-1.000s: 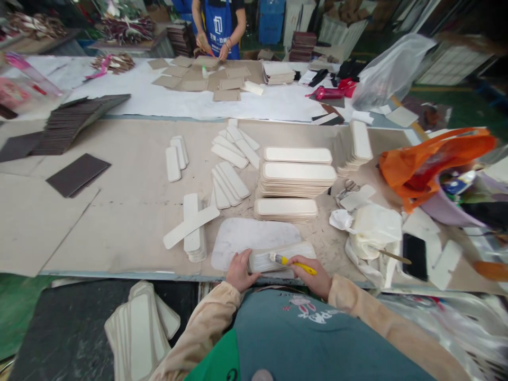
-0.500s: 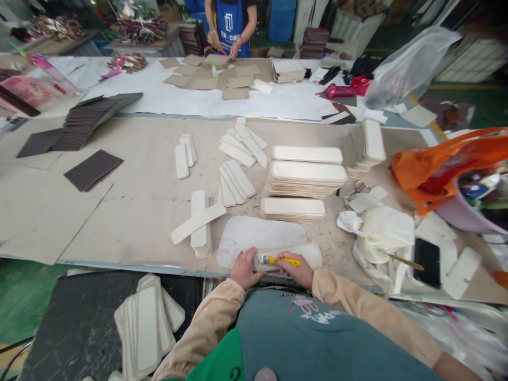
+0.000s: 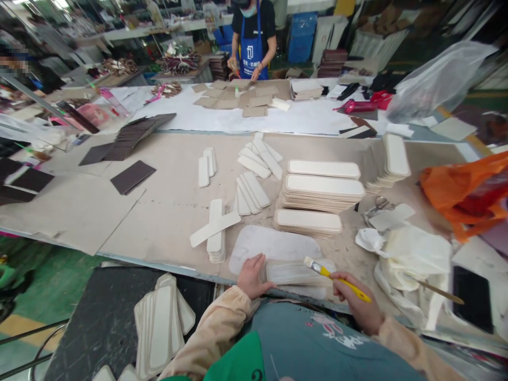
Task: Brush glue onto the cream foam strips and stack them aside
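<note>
My right hand [image 3: 359,301] is closed around the yellow handle of a paintbrush [image 3: 329,275]. The brush's pale bristles point left, over the right part of a fanned batch of pale strips [image 3: 289,272] at the table's front edge. At the left end of that batch lies my left hand [image 3: 253,278], its fingers stretched out and its thumb apart, touching the strips. Just behind them is a white rounded sheet [image 3: 273,242]. Neat stacks of white rounded strips [image 3: 323,185] stand beyond it. Left of the sheet, one loose strip [image 3: 214,228] crosses a small stack.
Cream rounded panels [image 3: 161,323] lie on a black surface at lower left. Dark sheets [image 3: 133,177] are on the table's left. To the right are a white plastic bag [image 3: 416,248], black phone [image 3: 472,299], scissors [image 3: 381,203] and orange bag [image 3: 468,190]. A co-worker [image 3: 254,45] stands opposite.
My right hand has drawn the paintbrush to the right, away from my left hand. My left hand stays at the strips' left end. The head view has tilted up and turned left.
</note>
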Demonstrator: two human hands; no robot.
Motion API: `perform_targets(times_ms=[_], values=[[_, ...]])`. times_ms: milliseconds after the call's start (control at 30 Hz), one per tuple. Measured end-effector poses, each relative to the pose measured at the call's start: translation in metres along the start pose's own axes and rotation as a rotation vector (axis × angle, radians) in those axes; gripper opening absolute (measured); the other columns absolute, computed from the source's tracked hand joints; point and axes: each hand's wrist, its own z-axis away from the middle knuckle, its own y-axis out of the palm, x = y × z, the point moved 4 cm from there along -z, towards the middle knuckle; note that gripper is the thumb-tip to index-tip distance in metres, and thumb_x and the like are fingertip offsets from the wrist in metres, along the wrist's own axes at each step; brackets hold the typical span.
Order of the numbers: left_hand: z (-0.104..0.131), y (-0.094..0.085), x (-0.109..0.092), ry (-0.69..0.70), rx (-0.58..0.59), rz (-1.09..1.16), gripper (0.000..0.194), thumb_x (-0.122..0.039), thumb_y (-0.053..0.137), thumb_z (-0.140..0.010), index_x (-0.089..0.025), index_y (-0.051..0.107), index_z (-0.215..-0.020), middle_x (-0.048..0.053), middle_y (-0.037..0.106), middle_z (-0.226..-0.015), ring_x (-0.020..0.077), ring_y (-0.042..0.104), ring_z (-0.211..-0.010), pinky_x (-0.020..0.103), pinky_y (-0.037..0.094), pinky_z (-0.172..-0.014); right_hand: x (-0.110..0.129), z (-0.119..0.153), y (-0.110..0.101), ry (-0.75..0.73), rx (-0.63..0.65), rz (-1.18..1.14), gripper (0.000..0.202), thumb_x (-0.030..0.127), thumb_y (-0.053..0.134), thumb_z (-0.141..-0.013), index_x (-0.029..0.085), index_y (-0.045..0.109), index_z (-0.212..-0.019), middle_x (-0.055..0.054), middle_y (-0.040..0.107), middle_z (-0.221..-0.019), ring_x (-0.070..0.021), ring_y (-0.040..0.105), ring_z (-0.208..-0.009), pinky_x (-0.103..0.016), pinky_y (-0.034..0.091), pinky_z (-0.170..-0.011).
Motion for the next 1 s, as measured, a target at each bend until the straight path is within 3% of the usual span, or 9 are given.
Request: perform_targets(times_ms=[67, 167, 300, 400, 500, 600, 733, 833, 1000], values=[[-0.004, -0.018, 0.004, 0.028, -0.048, -0.06, 0.083, -0.064, 0.065, -0.06, -0.019, 0.046, -0.128, 0.016, 0.044, -0.137, 0.0316, 0.042, -0.124, 0.052, 0.031, -0.105, -0.002, 0.004, -0.006, -0.025, -0.04, -0.006, 0.029, 0.045, 0.051, -0.081, 0.021, 0.06, -0.093, 0.0, 0.057, -0.065, -0.0158, 0.052, -0.056, -0.028, 0.045, -0.054], [-0.02, -0.06, 0.013, 0.038, -0.174, -0.203, 0.058, -0.055, 0.059, -0.072, -0.022, 0.054, -0.12, 0.012, 0.049, -0.132, 0.0299, 0.04, -0.124, 0.05, 0.028, -0.105, -0.005, 0.008, -0.013, -0.041, -0.108, 0.004, 0.029, 0.047, 0.052, -0.081, 0.022, 0.059, -0.093, 0.0, 0.058, -0.066, -0.0167, 0.053, -0.057, -0.028, 0.046, -0.055], [-0.05, -0.122, 0.034, -0.168, -0.355, -0.454, 0.047, -0.039, 0.056, -0.078, -0.02, 0.051, -0.121, 0.012, 0.049, -0.13, 0.0315, 0.036, -0.125, 0.051, 0.024, -0.105, -0.006, 0.013, -0.02, -0.065, -0.158, 0.044, 0.03, 0.048, 0.052, -0.081, 0.022, 0.058, -0.096, -0.002, 0.06, -0.071, -0.0186, 0.056, -0.064, -0.03, 0.048, -0.059], [-0.067, -0.148, 0.054, -0.311, -0.311, -0.582, 0.04, -0.033, 0.058, -0.075, -0.019, 0.056, -0.113, 0.013, 0.054, -0.122, 0.032, 0.042, -0.117, 0.048, 0.029, -0.099, -0.006, 0.017, -0.023, -0.1, -0.17, 0.05, 0.03, 0.047, 0.051, -0.082, 0.022, 0.057, -0.098, -0.002, 0.06, -0.073, -0.0193, 0.056, -0.066, -0.031, 0.048, -0.061], [-0.075, -0.152, 0.071, -0.357, -0.188, -0.633, 0.023, -0.031, 0.05, -0.08, -0.019, 0.063, -0.095, 0.012, 0.061, -0.107, 0.03, 0.049, -0.107, 0.043, 0.034, -0.091, -0.006, 0.021, -0.025, -0.12, -0.2, 0.057, 0.028, 0.047, 0.051, -0.083, 0.023, 0.057, -0.097, -0.002, 0.06, -0.073, -0.0193, 0.056, -0.066, -0.031, 0.049, -0.062], [-0.075, -0.15, 0.083, -0.347, -0.141, -0.638, 0.027, -0.026, 0.039, -0.086, -0.017, 0.064, -0.085, 0.012, 0.063, -0.098, 0.0281, 0.054, -0.099, 0.042, 0.035, -0.087, -0.006, 0.025, -0.026, -0.121, -0.242, 0.053, 0.028, 0.046, 0.052, -0.083, 0.023, 0.057, -0.097, -0.003, 0.061, -0.074, -0.0188, 0.056, -0.066, -0.031, 0.049, -0.062], [-0.07, -0.15, 0.096, -0.335, -0.137, -0.615, 0.027, -0.032, 0.043, -0.085, -0.019, 0.061, -0.1, 0.011, 0.059, -0.11, 0.0265, 0.054, -0.102, 0.039, 0.038, -0.087, -0.003, 0.027, -0.023, -0.145, -0.268, 0.016, 0.027, 0.046, 0.051, -0.084, 0.023, 0.057, -0.097, -0.003, 0.062, -0.075, -0.0183, 0.057, -0.064, -0.03, 0.05, -0.061], [-0.068, -0.154, 0.101, -0.307, -0.15, -0.592, 0.039, -0.039, 0.051, -0.081, -0.02, 0.053, -0.115, 0.011, 0.055, -0.12, 0.0263, 0.05, -0.107, 0.038, 0.04, -0.089, -0.001, 0.027, -0.021, -0.166, -0.25, 0.032, 0.029, 0.046, 0.051, -0.084, 0.022, 0.058, -0.097, -0.003, 0.062, -0.075, -0.0179, 0.057, -0.063, -0.03, 0.05, -0.06], [-0.073, -0.158, 0.095, -0.33, -0.103, -0.643, 0.035, -0.037, 0.053, -0.079, -0.017, 0.057, -0.107, 0.014, 0.059, -0.106, 0.027, 0.053, -0.099, 0.037, 0.042, -0.084, -0.004, 0.025, -0.019, -0.19, -0.217, 0.085, 0.03, 0.048, 0.053, -0.082, 0.022, 0.059, -0.097, -0.003, 0.064, -0.076, -0.0176, 0.059, -0.065, -0.028, 0.051, -0.061]])
